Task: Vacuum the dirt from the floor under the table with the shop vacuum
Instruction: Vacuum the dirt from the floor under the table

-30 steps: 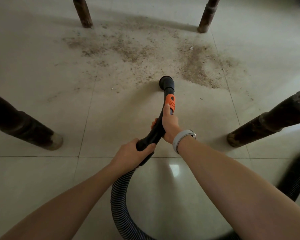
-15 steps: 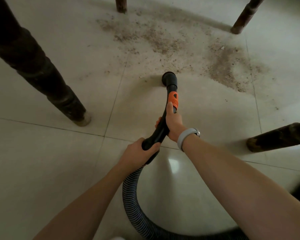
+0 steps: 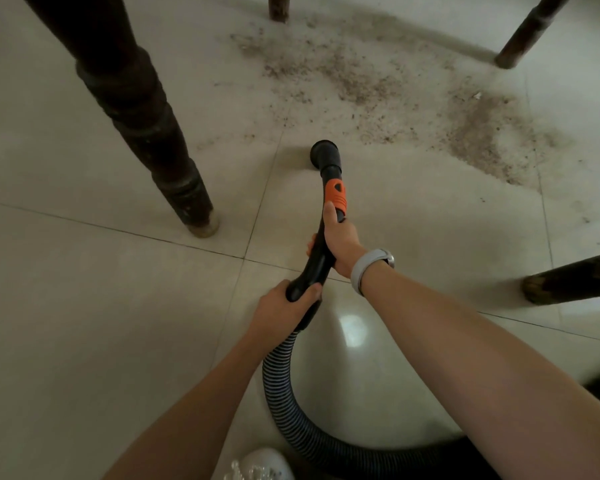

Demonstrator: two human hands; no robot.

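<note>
A black vacuum wand with an orange collar (image 3: 336, 196) ends in a round nozzle (image 3: 325, 154) that sits on the pale tile floor. My right hand (image 3: 342, 237) grips the wand just below the collar, a grey watch on that wrist. My left hand (image 3: 284, 306) grips the wand's lower end, where the ribbed hose (image 3: 291, 407) begins and curves away to the lower right. Brown dirt (image 3: 478, 133) is scattered over the tiles beyond and to the right of the nozzle, with a thinner patch (image 3: 343, 77) farther back.
Dark turned table legs stand around the dirt: a thick one at near left (image 3: 142, 116), one at near right (image 3: 572, 282), one at far centre (image 3: 278, 8) and one at far right (image 3: 527, 36). A white shoe (image 3: 260, 464) shows at the bottom edge.
The view has shifted left and closer, so the left leg looms larger. The nozzle has slid leftward along the near edge of the dirt. Both hands keep their grip.
</note>
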